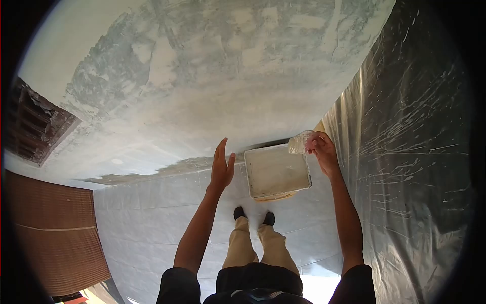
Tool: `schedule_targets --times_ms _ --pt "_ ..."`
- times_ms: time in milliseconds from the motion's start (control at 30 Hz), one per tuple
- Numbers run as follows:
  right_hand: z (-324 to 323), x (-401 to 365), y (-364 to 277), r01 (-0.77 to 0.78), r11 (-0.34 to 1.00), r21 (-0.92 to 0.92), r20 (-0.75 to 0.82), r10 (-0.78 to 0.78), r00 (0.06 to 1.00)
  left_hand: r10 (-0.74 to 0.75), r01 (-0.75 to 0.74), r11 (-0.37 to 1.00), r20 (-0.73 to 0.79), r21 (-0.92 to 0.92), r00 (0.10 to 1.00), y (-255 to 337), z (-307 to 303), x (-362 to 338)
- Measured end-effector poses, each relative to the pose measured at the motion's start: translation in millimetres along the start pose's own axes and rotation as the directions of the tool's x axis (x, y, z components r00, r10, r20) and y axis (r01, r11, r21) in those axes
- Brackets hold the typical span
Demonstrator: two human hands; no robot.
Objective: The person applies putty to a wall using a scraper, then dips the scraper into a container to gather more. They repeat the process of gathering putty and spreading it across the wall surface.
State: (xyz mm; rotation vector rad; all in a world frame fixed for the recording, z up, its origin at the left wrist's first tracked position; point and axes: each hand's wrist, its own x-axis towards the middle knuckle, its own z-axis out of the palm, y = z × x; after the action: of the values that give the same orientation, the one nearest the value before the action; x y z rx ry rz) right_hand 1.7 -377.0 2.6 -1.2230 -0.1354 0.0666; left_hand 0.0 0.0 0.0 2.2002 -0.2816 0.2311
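Note:
My right hand [323, 152] pinches a small translucent, whitish piece [298, 144] with a pinkish part by the fingers; its exact kind is unclear. The piece overlaps the upper right corner of a rectangular tub [248, 175] in this view. Pale, smooth material [278, 171] fills the tub. On the other side of it, my left hand [221, 167] is raised with fingers stretched and thumb apart, holding nothing. Beyond both hands rises a wall [202, 106] with pale coating and rough grey patches.
Splattered plastic sheeting [405, 152] hangs along the right side. A grey sheet [152, 218] covers the floor under my feet [269, 218]. At the left are a brown slatted vent [38, 124] in the wall and a brown woven panel [58, 233].

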Motion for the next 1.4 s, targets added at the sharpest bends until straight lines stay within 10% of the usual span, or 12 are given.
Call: schedule_targets --times_ms 300,600,1000,1200,1400 --pt "130 59 -200 0.297 0.954 -0.044 -0.093 -0.3 0.95 0.284 -0.27 0.959 -0.267 0.088 0.921 106 -146 88" --pt "301 109 -352 0.573 0.795 -0.2 0.033 -0.579 0.815 0.571 -0.494 0.819 -0.503 0.293 0.649 171 -344 153" --pt "511 168 -440 0.808 0.524 -0.269 0.133 -0.81 0.57 0.828 -0.576 0.559 -0.437 0.596 0.352 213 -543 226" --pt "565 183 -450 0.863 0.187 -0.468 0.152 -0.946 0.288 0.863 -0.526 0.503 -0.436 0.686 0.257 227 -572 252" --pt "559 201 -439 0.625 -0.428 -0.653 0.42 -0.891 -0.171 0.875 -0.501 0.481 -0.427 0.719 0.227 221 -571 263"
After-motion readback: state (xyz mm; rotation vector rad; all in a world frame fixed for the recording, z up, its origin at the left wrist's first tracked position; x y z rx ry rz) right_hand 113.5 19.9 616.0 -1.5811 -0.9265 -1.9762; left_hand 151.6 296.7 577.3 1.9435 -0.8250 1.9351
